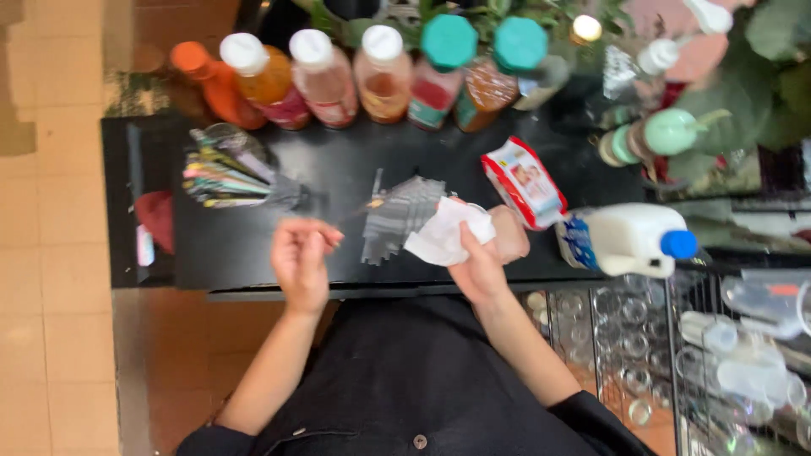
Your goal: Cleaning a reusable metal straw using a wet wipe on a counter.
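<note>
My left hand (pixel 302 257) pinches the thin handle of a metal utensil (pixel 359 211) whose blurred head points toward the middle of the black counter (pixel 329 160). My right hand (pixel 486 253) grips a crumpled white wipe (pixel 446 232) just right of that utensil. A grey smear of motion blur (pixel 397 215) lies on the counter between the two hands. A red and white packet of wipes (pixel 524 181) lies just beyond my right hand.
A row of capped syrup bottles (pixel 380 76) lines the counter's far edge. A glass of coloured straws (pixel 224 173) lies at left. A white jug with a blue cap (pixel 634 239) lies at right, above a wire rack of glasses (pixel 625 329). Green plants (pixel 760 76) stand far right.
</note>
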